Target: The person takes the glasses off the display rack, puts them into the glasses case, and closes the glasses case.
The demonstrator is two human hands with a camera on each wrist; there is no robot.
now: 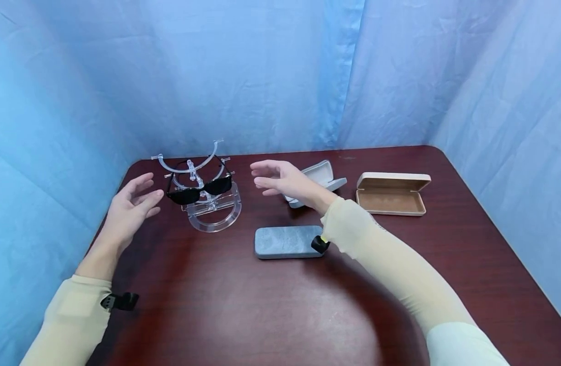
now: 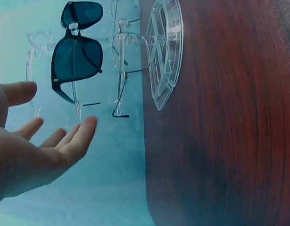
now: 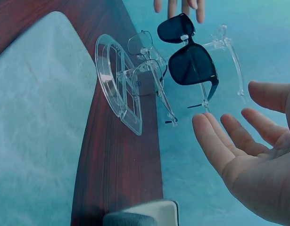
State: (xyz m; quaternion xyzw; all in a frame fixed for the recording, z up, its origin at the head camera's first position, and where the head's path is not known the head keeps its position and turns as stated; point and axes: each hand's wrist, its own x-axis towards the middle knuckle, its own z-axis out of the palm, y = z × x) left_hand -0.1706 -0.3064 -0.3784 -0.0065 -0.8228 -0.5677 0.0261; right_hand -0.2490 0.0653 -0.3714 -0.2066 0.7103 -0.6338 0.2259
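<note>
Black sunglasses point(image 1: 186, 196) with dark lenses sit on the middle tier of a clear display stand point(image 1: 214, 224). Below them, thin wire-rimmed glasses point(image 2: 122, 89) rest on a lower tier, best seen in the wrist views. To the left of the stand my left hand point(image 1: 130, 209) hovers with fingers loosely extended, thumb near the sunglasses' side. On the other side, my right hand point(image 1: 286, 179) is held in the air, fingers extended toward the stand. In both wrist views a gap shows between each hand and the sunglasses point(image 3: 192, 63). Neither hand holds anything.
A closed grey glasses case point(image 1: 285, 242) lies in front of the right forearm. Behind the right hand stands an open pale case point(image 1: 323, 174), partly hidden. Farther right is an open beige case point(image 1: 392, 203) with a brown lining. Blue curtains point(image 1: 243, 76) surround the dark red table point(image 1: 262, 315).
</note>
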